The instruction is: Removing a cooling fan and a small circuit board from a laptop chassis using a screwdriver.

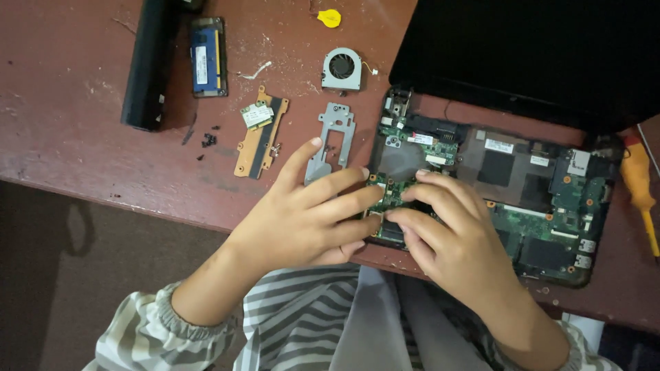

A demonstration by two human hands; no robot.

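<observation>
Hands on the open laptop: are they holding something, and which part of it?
Both hands, left hand and right hand, have fingers on a small green board near the laptop left edge; whether they grip it cannot be told.

A reddish-brown table (82,151), scuffed and dusted with pale specks, carries everything. On it lie an opened laptop (522,185) with its green circuit board bared, a long black battery (146,65), a blue memory module (207,56), a small round fan (342,68), a grey metal bracket (331,141), an orange board with a small card (260,130), loose black screws (208,141), what may be a yellow pick (330,18), and an orange-handled screwdriver (641,185).
</observation>
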